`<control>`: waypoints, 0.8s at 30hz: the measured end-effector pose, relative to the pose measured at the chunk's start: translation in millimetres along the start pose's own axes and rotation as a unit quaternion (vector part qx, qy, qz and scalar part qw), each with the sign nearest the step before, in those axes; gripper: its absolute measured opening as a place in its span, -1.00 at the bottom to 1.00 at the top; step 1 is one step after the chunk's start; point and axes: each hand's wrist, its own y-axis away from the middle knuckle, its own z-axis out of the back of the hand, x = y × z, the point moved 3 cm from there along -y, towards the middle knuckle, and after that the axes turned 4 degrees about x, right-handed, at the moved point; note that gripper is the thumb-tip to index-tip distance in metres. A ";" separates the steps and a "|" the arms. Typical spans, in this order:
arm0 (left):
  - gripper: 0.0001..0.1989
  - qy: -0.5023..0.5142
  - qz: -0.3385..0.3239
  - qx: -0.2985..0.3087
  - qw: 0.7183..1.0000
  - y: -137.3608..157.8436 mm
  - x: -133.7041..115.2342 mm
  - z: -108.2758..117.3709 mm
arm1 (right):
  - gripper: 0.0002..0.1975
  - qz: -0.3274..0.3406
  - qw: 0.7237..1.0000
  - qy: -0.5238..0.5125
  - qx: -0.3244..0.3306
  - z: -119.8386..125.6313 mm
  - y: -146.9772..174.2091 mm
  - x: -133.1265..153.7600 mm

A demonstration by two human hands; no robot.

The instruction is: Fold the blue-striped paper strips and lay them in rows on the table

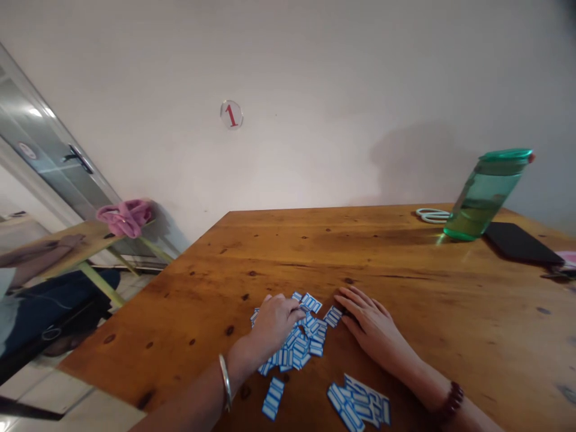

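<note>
My left hand (275,325), with a silver bangle at the wrist, rests on a loose pile of small blue-and-white paper labels (299,348). Its fingers are curled together, and whatever is between them is hidden by the hand. To the right, my right hand (371,327) lies flat, fingers stretched out, its fingertips beside a single label (333,316). Nearer the front edge, a fanned group of labels (355,405) lies left of my right forearm. One more label (273,398) lies alone below the pile.
A green water bottle (488,198) stands at the back right, beside a black flat case (524,243) and a white looped cord (432,215). At left, another person's arms (45,252) rest on a second table with a pink cloth (126,217).
</note>
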 end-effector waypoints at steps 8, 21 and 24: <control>-0.46 0.006 0.027 0.027 0.999 -0.7 1.5 2.8 | -0.62 0.005 1.000 0.004 -0.007 -2.0 0.1 -1.3; -0.89 0.023 0.035 0.058 0.997 10.4 3.4 -2.4 | -0.63 0.011 1.000 0.005 -0.021 -3.2 0.4 -2.1; -0.78 -0.018 0.019 -0.017 1.000 14.2 4.7 2.9 | -0.63 0.014 1.000 0.011 -0.017 -3.6 0.5 -2.3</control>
